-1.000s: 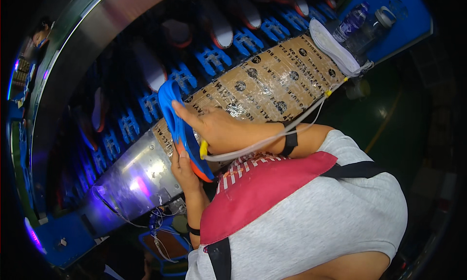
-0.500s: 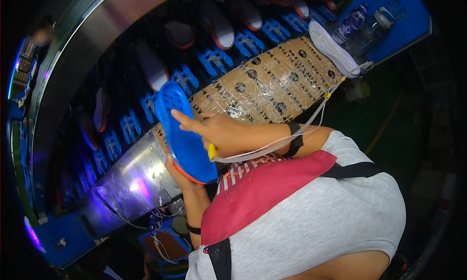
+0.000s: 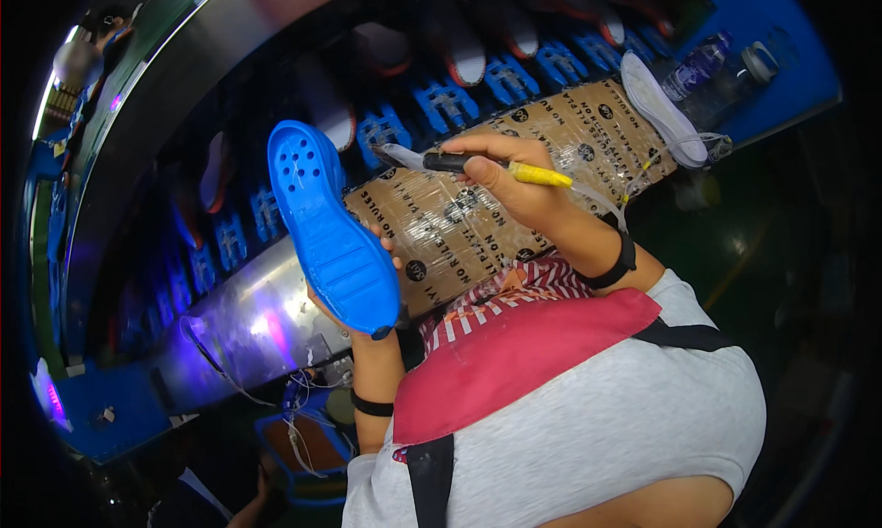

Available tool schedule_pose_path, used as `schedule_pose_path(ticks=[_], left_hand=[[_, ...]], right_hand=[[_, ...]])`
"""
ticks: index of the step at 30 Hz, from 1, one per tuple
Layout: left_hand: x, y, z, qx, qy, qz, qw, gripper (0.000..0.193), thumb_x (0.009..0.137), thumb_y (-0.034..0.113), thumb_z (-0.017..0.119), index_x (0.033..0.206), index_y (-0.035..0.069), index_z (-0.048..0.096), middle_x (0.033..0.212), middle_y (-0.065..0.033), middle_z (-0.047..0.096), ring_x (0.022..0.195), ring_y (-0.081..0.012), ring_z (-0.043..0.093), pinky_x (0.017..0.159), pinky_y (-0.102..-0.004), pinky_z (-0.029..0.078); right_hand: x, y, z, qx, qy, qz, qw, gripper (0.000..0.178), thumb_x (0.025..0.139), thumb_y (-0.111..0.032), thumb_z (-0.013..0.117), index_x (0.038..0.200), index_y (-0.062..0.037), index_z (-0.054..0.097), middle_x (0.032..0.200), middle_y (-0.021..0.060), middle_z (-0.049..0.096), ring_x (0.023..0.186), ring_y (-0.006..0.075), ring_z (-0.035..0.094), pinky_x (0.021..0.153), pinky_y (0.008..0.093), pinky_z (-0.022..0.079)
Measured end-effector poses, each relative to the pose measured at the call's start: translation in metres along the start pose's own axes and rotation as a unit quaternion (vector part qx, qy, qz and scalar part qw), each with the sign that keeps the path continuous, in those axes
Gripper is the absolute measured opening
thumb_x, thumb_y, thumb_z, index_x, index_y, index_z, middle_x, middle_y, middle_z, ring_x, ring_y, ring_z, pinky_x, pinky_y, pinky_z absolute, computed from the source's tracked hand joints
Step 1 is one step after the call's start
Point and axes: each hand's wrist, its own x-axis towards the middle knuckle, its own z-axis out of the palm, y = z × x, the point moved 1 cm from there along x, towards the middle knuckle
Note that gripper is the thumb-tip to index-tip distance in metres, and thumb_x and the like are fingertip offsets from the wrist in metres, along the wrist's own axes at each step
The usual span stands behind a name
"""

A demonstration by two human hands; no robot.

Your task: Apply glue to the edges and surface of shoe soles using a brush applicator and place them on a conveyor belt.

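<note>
My left hand (image 3: 387, 249) is closed around a blue shoe sole (image 3: 340, 243), mostly hidden behind it, with fingertips curled over the right edge. The sole stands tilted, its hollow face toward me. Round holes cluster in its upper end, and shallow cross grooves mark the lower half. Off to the right, my right hand (image 3: 522, 177) grips a brush (image 3: 446, 162) with a dark handle, a pale, whitish head and a yellow rear end joined to a thin clear tube (image 3: 602, 202). The brush tip points left and is apart from the sole.
Printed brown cardboard (image 3: 459, 220) under clear film covers the bench. A white sole (image 3: 661, 110) lies at its right end, beside a purple bottle (image 3: 698, 64) and a clear bottle (image 3: 758, 64). Beyond, blue holders (image 3: 446, 101) line a machine carrying several shoes. Bare metal (image 3: 248, 317) lies left.
My right hand has moved right, away from the sole, and the brush now shows clearly. The sole has shifted slightly left and turned its hollow face more toward me.
</note>
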Motion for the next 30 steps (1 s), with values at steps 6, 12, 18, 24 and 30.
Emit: schedule_pose_path(ticks=[6, 12, 18, 24, 30], left_hand=[[0.000, -0.003, 0.003, -0.033, 0.024, 0.023, 0.999, 0.069, 0.081, 0.052, 0.044, 0.130, 0.004, 0.031, 0.117, -0.0287, 0.041, 0.099, -0.0412, 0.047, 0.078, -0.0498, 0.047], [0.007, -0.003, 0.025, 0.050, 0.067, 0.011, 0.996, 0.070, 0.081, 0.056, 0.037, 0.128, 0.004, 0.035, 0.114, -0.0271, 0.046, 0.093, -0.0403, 0.052, 0.071, -0.0469, 0.051], [0.008, 0.016, 0.038, 0.130, 0.053, -0.008, 0.990, 0.065, 0.082, 0.051, 0.032, 0.126, 0.004, 0.039, 0.117, -0.0220, 0.049, 0.097, -0.0430, 0.054, 0.073, -0.0539, 0.049], [0.004, 0.032, 0.051, 0.246, 0.206, 0.033, 0.947, 0.057, 0.083, 0.046, 0.035, 0.125, 0.009, 0.041, 0.116, -0.0187, 0.051, 0.097, -0.0370, 0.055, 0.075, -0.0526, 0.049], [0.002, 0.035, 0.056, 0.300, 0.176, 0.018, 0.937, 0.058, 0.084, 0.044, 0.035, 0.126, 0.004, 0.039, 0.116, -0.0199, 0.051, 0.098, -0.0359, 0.055, 0.080, -0.0481, 0.048]], right_hand=[[-0.002, -0.016, 0.007, 0.146, -0.013, 0.068, 0.987, 0.028, 0.076, -0.012, 0.067, 0.100, 0.0014, 0.062, 0.079, 0.0055, 0.064, 0.068, 0.0062, 0.057, 0.060, 0.0172, 0.043], [-0.012, -0.029, 0.011, 0.131, -0.037, 0.082, 0.987, 0.024, 0.076, -0.009, 0.065, 0.097, 0.0025, 0.062, 0.079, 0.0050, 0.064, 0.067, 0.0066, 0.056, 0.058, 0.0174, 0.042], [-0.012, -0.026, 0.015, 0.061, -0.085, 0.085, 0.991, 0.025, 0.073, -0.011, 0.067, 0.095, -0.0008, 0.064, 0.071, 0.0053, 0.062, 0.061, 0.0060, 0.054, 0.052, 0.0189, 0.040], [-0.015, -0.018, 0.014, 0.045, -0.162, -0.007, 0.986, 0.025, 0.072, -0.010, 0.069, 0.096, -0.0035, 0.065, 0.074, 0.0074, 0.064, 0.061, 0.0085, 0.057, 0.052, 0.0199, 0.041], [-0.019, -0.015, 0.008, 0.014, -0.150, -0.034, 0.988, 0.027, 0.071, -0.009, 0.070, 0.097, -0.0051, 0.066, 0.072, 0.0075, 0.063, 0.059, 0.0102, 0.056, 0.050, 0.0214, 0.041]])
